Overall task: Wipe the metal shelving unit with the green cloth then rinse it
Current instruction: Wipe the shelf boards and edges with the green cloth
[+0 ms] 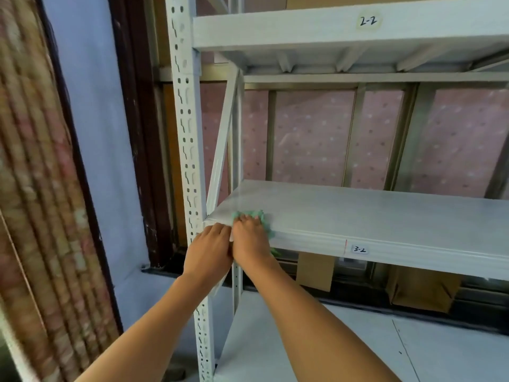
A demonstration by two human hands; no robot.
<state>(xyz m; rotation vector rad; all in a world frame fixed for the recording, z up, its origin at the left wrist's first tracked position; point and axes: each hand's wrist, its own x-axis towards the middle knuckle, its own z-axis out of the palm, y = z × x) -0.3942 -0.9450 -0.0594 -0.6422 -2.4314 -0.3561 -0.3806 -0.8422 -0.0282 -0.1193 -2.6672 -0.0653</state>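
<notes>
The white metal shelving unit (385, 216) fills the right side of the view, with shelves labelled 2-2 and 3-2. My right hand (249, 238) presses the green cloth (264, 217) flat onto the front left corner of the 3-2 shelf. The cloth shows around my fingertips and hangs a little over the front edge. My left hand (210, 253) rests on the shelf's front edge beside the perforated upright post (190, 161), touching my right hand. Whether its fingers grip the edge is hidden.
A patterned curtain (35, 188) hangs at the left. A dark brown window frame (143, 133) stands behind the post. Cardboard boxes (421, 288) sit under the 3-2 shelf. A lower white shelf (330, 348) lies below my arms.
</notes>
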